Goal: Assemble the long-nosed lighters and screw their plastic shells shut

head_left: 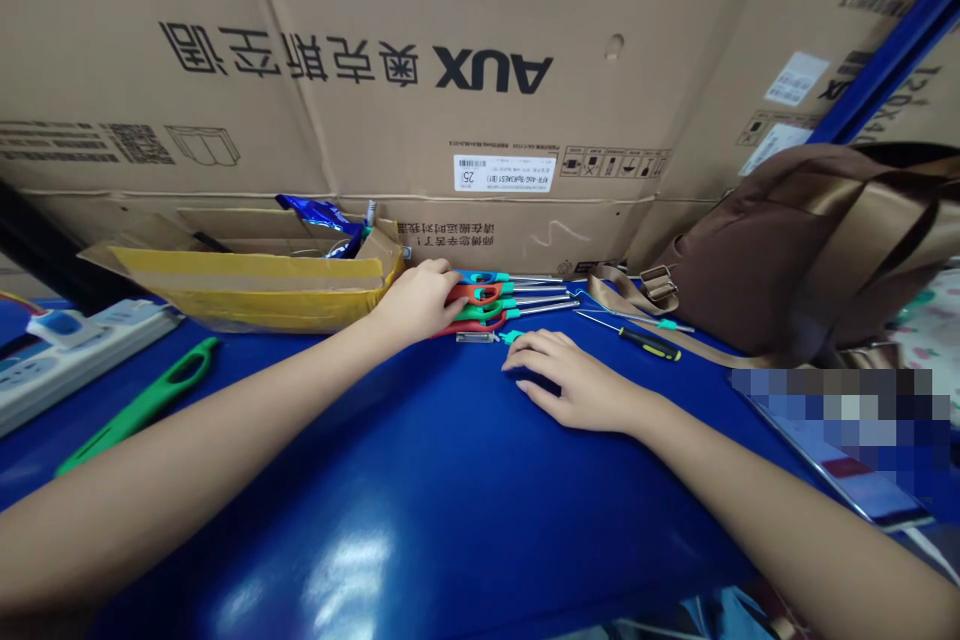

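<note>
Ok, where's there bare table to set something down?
Widest: blue tabletop between left forearm and right forearm. Smaller: between right forearm, screwdriver and screened device. Crowded: around the left hand, with lighters against it and taped box leftward; also the brown bag's corner.

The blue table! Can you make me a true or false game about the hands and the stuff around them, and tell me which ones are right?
1. The left hand touches the colourful lighters. True.
2. The right hand is holding the screwdriver. False: it lies on the table, apart from that hand.
3. A green handle lies near the white power strip. True.
4. The brown bag is at the left of the view. False: it is at the right.
5. The AUX lettering on the cardboard looks upside down. True.
</note>
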`<state>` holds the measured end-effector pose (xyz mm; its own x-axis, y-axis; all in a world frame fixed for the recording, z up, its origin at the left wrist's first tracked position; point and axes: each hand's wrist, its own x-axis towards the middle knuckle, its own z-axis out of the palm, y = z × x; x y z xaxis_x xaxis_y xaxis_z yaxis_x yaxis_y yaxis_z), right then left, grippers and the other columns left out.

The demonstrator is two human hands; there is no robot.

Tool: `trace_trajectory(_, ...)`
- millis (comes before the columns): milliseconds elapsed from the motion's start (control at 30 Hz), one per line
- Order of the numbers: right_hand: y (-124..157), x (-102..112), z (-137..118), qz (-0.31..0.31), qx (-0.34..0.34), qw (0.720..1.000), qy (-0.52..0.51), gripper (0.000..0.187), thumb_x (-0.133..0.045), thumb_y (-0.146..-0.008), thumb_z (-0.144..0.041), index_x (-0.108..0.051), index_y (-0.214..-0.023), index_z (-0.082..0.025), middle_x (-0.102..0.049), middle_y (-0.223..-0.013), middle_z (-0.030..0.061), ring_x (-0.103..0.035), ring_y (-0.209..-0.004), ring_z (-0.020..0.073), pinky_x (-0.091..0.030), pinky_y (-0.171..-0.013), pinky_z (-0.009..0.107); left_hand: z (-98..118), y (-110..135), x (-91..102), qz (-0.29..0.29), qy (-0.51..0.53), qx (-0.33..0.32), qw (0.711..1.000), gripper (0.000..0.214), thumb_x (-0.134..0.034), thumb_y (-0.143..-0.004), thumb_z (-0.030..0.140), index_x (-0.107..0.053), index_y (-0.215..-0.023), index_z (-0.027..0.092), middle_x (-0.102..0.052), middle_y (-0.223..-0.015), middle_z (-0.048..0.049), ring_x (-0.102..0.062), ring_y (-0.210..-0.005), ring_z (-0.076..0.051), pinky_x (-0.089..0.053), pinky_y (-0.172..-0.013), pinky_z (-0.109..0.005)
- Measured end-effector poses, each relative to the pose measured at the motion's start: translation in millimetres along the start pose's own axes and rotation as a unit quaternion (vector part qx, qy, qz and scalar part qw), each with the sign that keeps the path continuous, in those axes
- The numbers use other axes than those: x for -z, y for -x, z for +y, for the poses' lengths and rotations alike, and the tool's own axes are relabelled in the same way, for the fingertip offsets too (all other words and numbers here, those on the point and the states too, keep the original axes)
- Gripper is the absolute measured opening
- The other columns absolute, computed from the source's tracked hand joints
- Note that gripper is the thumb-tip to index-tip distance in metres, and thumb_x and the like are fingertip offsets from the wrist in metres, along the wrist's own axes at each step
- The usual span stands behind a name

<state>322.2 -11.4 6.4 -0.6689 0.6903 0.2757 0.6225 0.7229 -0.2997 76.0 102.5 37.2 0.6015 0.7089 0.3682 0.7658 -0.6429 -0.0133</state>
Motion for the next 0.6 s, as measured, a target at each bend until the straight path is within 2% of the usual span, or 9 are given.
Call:
trace_trajectory(133, 1, 0, 1, -0.002, 0.0, 1.0, 0.001, 0.021, -0.053, -0.1, -0.023, -0.061, -0.12, -0.022, -0.062, -0.123, 0.0089, -0.057, -0.114, 0.0226, -0.044, -0.103, 0.044, 14, 17, 10.0, 0.032, 0.018, -0.031, 0.999, 0.028, -0.056, -0.096, 0.025, -0.069, -0.118, 0.012, -0.065, -0.116, -0.014, -0.063, -0.109, -0.028, -0.052, -0.098, -0.04)
trace_trajectory(267, 1, -1, 2, -0.009, -0.004, 1.0, 0.007, 0.021, -0.052, -0.1, -0.025, -0.062, -0.119, -0.023, -0.062, -0.123, 0.0089, -0.057, -0.115, 0.0234, -0.044, -0.102, 0.045, 39, 56, 26.3, 0.039, 0.028, -0.054, 0.997, 0.029, -0.056, -0.097, 0.028, -0.065, -0.122, 0.019, -0.063, -0.126, -0.0103, -0.06, -0.117, -0.026, -0.051, -0.102, -0.039)
trace_trajectory(367, 0, -2, 2, -0.026, -0.02, 0.999, -0.009, 0.019, -0.051, -0.101, -0.025, -0.063, -0.116, -0.022, -0.062, -0.118, 0.0087, -0.06, -0.11, 0.0223, -0.048, -0.098, 0.041, 48, 87, 41.3, 0.004, -0.031, 0.016, 0.999, 0.024, -0.051, -0.097, 0.031, -0.065, -0.109, 0.016, -0.065, -0.113, -0.0126, -0.065, -0.103, -0.029, -0.056, -0.088, -0.042)
trace_trajectory(433, 0, -3, 2, -0.043, -0.035, 0.998, -0.022, 0.021, -0.05, -0.101, -0.025, -0.062, -0.117, -0.022, -0.062, -0.115, 0.0082, -0.062, -0.104, 0.021, -0.051, -0.092, 0.037, 41, 104, 51.9, -0.053, -0.077, 0.081, 0.992, 0.023, -0.048, -0.096, 0.027, -0.062, -0.108, 0.014, -0.064, -0.109, -0.0138, -0.067, -0.096, -0.03, -0.057, -0.081, -0.042)
trace_trajectory(467, 0, -3, 1, -0.052, -0.041, 0.997, -0.026, 0.022, -0.049, -0.101, -0.025, -0.061, -0.119, -0.022, -0.062, -0.115, 0.0079, -0.063, -0.101, 0.0206, -0.052, -0.089, 0.036, 34, 111, 57.2, -0.083, -0.098, 0.112, 0.985, 0.024, -0.047, -0.094, 0.025, -0.061, -0.108, 0.012, -0.063, -0.107, -0.0148, -0.067, -0.096, -0.031, -0.057, -0.082, -0.042)
trace_trajectory(533, 0, -3, 1, -0.062, -0.045, 0.997, -0.025, 0.025, -0.049, -0.101, -0.026, -0.06, -0.123, -0.023, -0.062, -0.117, 0.0074, -0.064, -0.1, 0.0206, -0.052, -0.087, 0.036, 11, 125, 67.4, -0.147, -0.131, 0.165, 0.966, 0.026, -0.045, -0.093, 0.024, -0.061, -0.106, 0.008, -0.062, -0.107, -0.0189, -0.067, -0.103, -0.036, -0.054, -0.09, -0.047)
trace_trajectory(600, 1, -4, 0, -0.066, -0.045, 0.997, -0.023, 0.026, -0.05, -0.101, -0.026, -0.059, -0.124, -0.024, -0.062, -0.119, 0.0071, -0.064, -0.102, 0.0211, -0.052, -0.088, 0.037, -17, 139, 77.4, -0.186, -0.104, 0.259, 0.942, 0.03, -0.047, -0.09, 0.027, -0.061, -0.106, 0.006, -0.062, -0.108, -0.0221, -0.066, -0.104, -0.042, -0.051, -0.093, -0.052)
